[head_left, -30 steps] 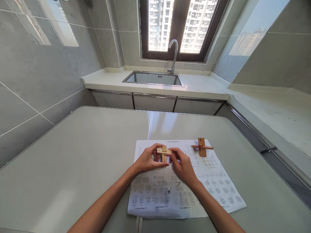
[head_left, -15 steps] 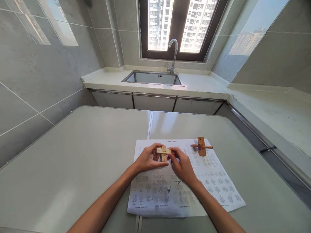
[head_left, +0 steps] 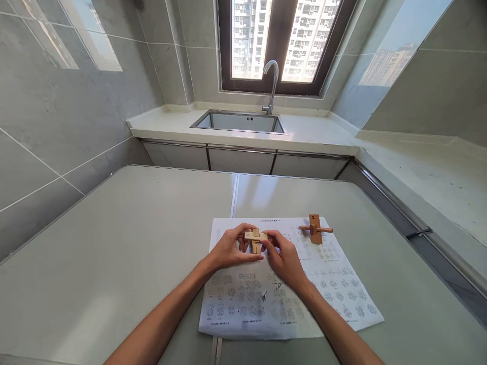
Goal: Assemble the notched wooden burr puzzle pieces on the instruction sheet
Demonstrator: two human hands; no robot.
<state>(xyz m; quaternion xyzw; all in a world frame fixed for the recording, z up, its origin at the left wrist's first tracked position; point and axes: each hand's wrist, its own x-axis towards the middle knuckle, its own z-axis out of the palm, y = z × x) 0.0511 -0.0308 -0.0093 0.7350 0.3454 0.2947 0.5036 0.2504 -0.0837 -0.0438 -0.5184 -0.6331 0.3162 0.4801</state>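
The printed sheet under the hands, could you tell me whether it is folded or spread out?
Spread out. The printed sheet lies flat on the table, all its rows of diagrams showing.

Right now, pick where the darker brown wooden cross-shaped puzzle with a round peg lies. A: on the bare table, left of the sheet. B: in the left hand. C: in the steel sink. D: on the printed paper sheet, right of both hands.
D: the darker brown wooden cross-shaped puzzle rests on the printed paper sheet, right of both hands, untouched.
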